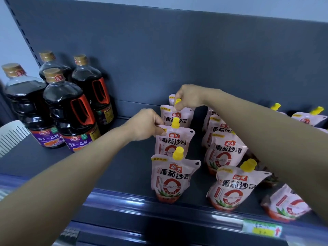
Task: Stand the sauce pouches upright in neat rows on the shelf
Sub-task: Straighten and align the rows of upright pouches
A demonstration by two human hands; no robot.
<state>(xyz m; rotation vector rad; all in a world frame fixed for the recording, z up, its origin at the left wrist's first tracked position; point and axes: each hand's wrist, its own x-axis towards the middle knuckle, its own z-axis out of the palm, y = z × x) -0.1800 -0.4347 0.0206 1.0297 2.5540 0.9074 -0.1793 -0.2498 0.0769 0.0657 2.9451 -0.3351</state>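
Pink sauce pouches with yellow caps stand in rows on the dark shelf. The left row has a front pouch, a second pouch and a third pouch, with one more behind. My left hand pinches the top left corner of the second pouch. My right hand grips the third pouch at its yellow spout. A second row stands to the right, partly hidden by my right forearm. Another pouch leans at the front right.
Several large dark soy sauce bottles with orange handles stand at the left of the shelf. More pouches lie at the far right. A white divider sits at the left edge. A price tag is on the shelf's front rail.
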